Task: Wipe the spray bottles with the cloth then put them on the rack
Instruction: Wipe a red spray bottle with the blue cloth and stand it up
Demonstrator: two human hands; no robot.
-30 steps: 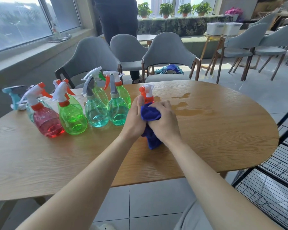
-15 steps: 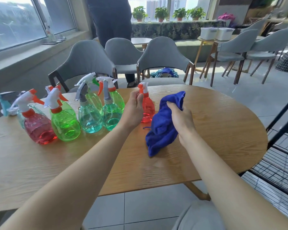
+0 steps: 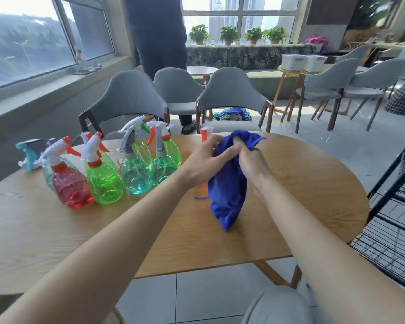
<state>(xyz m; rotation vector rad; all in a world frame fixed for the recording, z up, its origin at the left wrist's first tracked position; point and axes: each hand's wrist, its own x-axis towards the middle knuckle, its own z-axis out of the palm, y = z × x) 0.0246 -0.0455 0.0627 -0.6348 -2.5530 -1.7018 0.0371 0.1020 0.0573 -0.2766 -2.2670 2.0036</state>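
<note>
The right grip [image 3: 251,159] is closed tight on the blue cloth [image 3: 229,190], its fingers curled into the upper folds, with one fingertip poking out near the top edge. The left grip [image 3: 202,159] lies against the cloth from the other side. Its fingers are stretched out fairly straight across the fabric towards the right one. Whether they clasp anything beneath cannot be told, since the cloth and the hand itself cover that spot.

Between the two hands stands the small red spray bottle [image 3: 206,133]. Only its orange-and-white nozzle shows above the left fingers, and its body is hidden. The cloth hangs down in a bunched length, and its lower tip rests on the wooden bench [image 3: 302,190].

To the left, the other spray bottles [image 3: 104,183] stand upright in a close group on the bench, in red, green and teal. A black wire rack [image 3: 398,206] stands at the bench's right end.
</note>
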